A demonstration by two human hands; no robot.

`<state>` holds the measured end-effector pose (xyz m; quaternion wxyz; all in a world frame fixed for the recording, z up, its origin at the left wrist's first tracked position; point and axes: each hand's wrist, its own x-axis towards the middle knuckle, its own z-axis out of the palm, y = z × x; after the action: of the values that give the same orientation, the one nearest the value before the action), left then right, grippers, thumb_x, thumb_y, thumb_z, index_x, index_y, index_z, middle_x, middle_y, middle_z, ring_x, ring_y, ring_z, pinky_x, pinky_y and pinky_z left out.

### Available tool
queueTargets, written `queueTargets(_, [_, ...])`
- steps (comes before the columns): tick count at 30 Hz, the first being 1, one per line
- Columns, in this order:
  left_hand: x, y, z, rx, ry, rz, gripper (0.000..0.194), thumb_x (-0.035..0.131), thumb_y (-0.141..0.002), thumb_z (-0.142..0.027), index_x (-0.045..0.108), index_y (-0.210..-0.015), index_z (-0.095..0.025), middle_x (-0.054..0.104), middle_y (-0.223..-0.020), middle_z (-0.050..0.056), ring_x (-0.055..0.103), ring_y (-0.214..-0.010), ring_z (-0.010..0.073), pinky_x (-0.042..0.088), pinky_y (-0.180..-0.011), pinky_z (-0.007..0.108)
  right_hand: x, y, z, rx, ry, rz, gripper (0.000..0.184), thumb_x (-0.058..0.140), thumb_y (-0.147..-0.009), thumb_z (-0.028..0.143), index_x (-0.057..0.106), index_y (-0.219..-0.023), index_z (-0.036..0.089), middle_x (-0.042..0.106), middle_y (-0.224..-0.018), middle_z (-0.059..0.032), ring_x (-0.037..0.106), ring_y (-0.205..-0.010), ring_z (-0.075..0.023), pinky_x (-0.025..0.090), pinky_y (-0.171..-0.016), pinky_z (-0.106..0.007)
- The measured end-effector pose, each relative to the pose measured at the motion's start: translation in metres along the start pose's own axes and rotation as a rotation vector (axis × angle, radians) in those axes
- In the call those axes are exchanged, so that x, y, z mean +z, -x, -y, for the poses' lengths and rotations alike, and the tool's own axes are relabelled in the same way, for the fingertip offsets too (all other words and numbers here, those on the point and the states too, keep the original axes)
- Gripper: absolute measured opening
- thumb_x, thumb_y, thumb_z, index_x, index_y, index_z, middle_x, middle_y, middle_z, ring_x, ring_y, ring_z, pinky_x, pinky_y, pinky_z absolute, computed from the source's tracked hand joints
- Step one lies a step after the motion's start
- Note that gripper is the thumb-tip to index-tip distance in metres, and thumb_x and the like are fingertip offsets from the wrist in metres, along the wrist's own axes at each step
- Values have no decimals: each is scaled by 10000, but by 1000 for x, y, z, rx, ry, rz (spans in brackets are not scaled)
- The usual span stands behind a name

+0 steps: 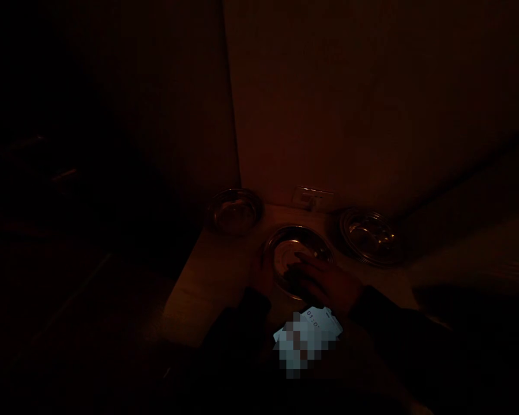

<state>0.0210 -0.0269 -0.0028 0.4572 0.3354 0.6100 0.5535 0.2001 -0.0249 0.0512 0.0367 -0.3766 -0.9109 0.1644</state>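
The scene is very dark. A round, shiny metal bowl [292, 245] sits on a small wooden table [199, 288] in front of me. My left hand [262, 274] is against the bowl's left side; its fingers are too dim to make out. Over the right part of the bowl reaches my right hand [324, 279], fingers stretched out and apart above the inside. Whether its fingertips touch the bowl's bottom, I cannot tell. Just below the hands, a phone [324, 323] shows a lit screen, partly blurred out.
At the back left corner stands another metal bowl [234, 213]. One or more shiny round metal dishes [365, 236] are at the right. A rectangular plate, like a wall socket [313, 197], is behind, low on the wooden panel [328, 115].
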Motion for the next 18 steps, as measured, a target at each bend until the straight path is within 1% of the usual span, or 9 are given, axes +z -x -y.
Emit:
queueTargets(3, [1, -1, 1, -14, 27, -28, 356, 449, -887, -309, 623, -1156, -153, 633, -1238, 104, 574, -1156, 232, 402, -1039, 369, 2, 2, 0, -47, -51, 36, 394, 397, -947, 224, 523, -1320, 231, 503, -1395, -116, 576, -1163, -252, 505, -928, -421])
queueTargets(5, [2, -2, 1, -3, 47, -37, 355, 452, -882, -312, 631, -1141, -146, 642, -1220, 106, 583, -1137, 234, 410, -1030, 377, 1, 3, 1, -68, -55, 65, 358, 388, -956, 246, 580, -1257, 231, 558, -1338, -111, 610, -1112, -247, 518, -908, -420])
queueTargets(7, [2, -3, 1, 8, 46, -27, 355, 450, -881, -310, 638, -1132, -143, 651, -1205, 105, 593, -1116, 233, 419, -1020, 380, -3, 4, 0, -48, -49, 95, 368, 426, -941, 293, 576, -1267, 209, 550, -1346, -128, 597, -1131, -268, 502, -929, -445])
queueTargets(9, [2, -3, 1, 19, 40, -10, 362, 431, -889, -311, 639, -1134, -144, 657, -1195, 100, 597, -1111, 229, 421, -1017, 374, -9, 6, -2, -29, -58, 159, 509, 528, -873, 314, 491, -1359, 165, 474, -1412, -160, 527, -1218, -307, 457, -986, -468])
queueTargets(11, [3, -3, 1, 22, 32, 10, 374, 413, -901, -325, 631, -1149, -151, 659, -1194, 93, 593, -1120, 223, 422, -1014, 363, -14, 9, -7, -35, -87, 241, 709, 617, -780, 283, 384, -1432, 127, 376, -1471, -188, 455, -1278, -336, 419, -1023, -468])
queueTargets(12, [3, -2, 1, 16, 30, 0, 377, 405, -906, -330, 626, -1154, -154, 657, -1196, 93, 590, -1124, 222, 423, -1011, 359, -16, 10, -10, -43, -99, 271, 764, 639, -751, 266, 356, -1447, 128, 329, -1494, -195, 446, -1283, -346, 419, -1021, -466])
queueTargets(14, [5, -2, 3, -10, 33, -28, 377, 403, -908, -340, 616, -1158, -155, 649, -1207, 97, 587, -1125, 224, 430, -999, 357, -16, 11, -15, -38, -97, 275, 767, 648, -742, 258, 363, -1448, 165, 227, -1534, -194, 487, -1244, -362, 457, -973, -470])
queueTargets(16, [6, -1, 5, -23, 40, -51, 375, 417, -902, -345, 606, -1162, -152, 639, -1218, 104, 584, -1125, 227, 434, -991, 357, -14, 11, -17, -32, -67, 228, 725, 645, -757, 275, 395, -1432, 186, 125, -1559, -191, 525, -1203, -372, 491, -920, -472])
queueTargets(18, [6, -1, 6, -19, 34, -65, 374, 425, -898, -349, 605, -1156, -146, 637, -1217, 111, 582, -1126, 227, 427, -995, 354, -12, 9, -17, -59, -35, 174, 709, 651, -755, 290, 423, -1413, 156, 100, -1562, -198, 463, -1257, -390, 460, -952, -496])
